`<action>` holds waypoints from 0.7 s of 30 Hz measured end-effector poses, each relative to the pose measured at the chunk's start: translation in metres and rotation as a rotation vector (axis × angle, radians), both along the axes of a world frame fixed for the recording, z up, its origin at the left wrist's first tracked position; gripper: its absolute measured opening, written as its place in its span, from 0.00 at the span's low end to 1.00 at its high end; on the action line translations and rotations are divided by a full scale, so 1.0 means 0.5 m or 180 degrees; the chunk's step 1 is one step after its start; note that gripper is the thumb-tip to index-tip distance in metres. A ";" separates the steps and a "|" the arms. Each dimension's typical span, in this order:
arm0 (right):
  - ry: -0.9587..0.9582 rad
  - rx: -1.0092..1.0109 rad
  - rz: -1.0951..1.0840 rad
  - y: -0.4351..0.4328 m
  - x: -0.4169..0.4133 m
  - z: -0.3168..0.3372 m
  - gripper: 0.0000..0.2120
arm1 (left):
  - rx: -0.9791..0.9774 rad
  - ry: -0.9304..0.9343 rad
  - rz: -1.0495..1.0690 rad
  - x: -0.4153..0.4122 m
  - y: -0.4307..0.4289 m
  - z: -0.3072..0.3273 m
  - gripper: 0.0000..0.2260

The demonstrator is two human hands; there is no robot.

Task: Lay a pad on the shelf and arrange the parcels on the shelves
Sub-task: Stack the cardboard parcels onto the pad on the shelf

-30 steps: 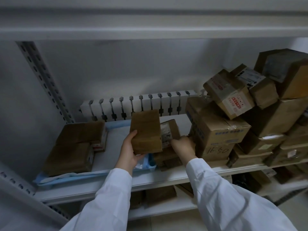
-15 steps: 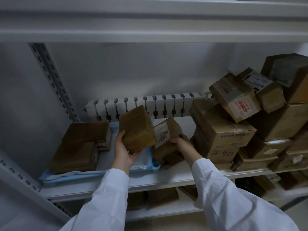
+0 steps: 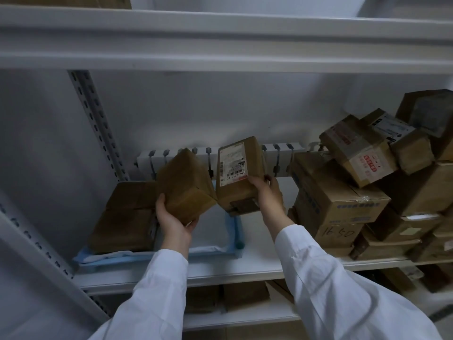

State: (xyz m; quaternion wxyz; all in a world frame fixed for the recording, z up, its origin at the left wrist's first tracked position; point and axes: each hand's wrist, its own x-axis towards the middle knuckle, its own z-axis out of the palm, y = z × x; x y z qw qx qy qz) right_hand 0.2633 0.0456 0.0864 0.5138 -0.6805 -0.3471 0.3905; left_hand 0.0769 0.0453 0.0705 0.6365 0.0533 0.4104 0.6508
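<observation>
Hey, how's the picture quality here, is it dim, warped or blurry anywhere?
Head view: dim bluish light, the stacked brown cardboard parcels on the pale blue pad lost in shadow; head view: wide-angle lens bows the white upper shelf beam; head view: the white-labelled brown parcel in the right hand looks fairly sharp.

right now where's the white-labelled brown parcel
Head view, centre: right hand holds the white-labelled brown parcel above the blue pad, beside the left hand's plain brown parcel.

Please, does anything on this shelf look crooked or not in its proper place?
Yes. At the right, the box with red print lies tilted, leaning over the box below. The blue pad's right edge is rolled up, not flat. The two parcels on its left side lie flat.
</observation>
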 end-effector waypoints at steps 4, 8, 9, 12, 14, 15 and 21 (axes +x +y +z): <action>0.0830 -0.0042 0.0372 0.023 -0.048 -0.007 0.29 | 0.0116 -0.0019 0.0244 -0.046 0.005 0.006 0.20; 0.1295 -0.0176 0.0678 0.042 -0.094 -0.026 0.16 | 0.0138 -0.0040 0.0376 -0.087 0.011 0.013 0.17; 0.1390 -0.0213 0.0719 0.048 -0.107 -0.033 0.15 | 0.0145 -0.0045 0.0414 -0.098 0.012 0.015 0.14; 0.1565 -0.0327 0.0760 0.061 -0.137 -0.052 0.15 | 0.0098 0.0020 0.0487 -0.123 0.020 0.015 0.13; 0.1591 -0.0408 0.0806 0.069 -0.151 -0.064 0.13 | 0.0070 0.0044 0.0503 -0.137 0.028 0.011 0.16; 0.1589 -0.0465 0.0810 0.071 -0.154 -0.071 0.12 | 0.0050 0.0052 0.0499 -0.142 0.030 0.010 0.18; 0.1561 -0.0624 0.0694 0.072 -0.160 -0.116 0.11 | -0.0027 0.0104 0.0488 -0.154 0.042 0.000 0.21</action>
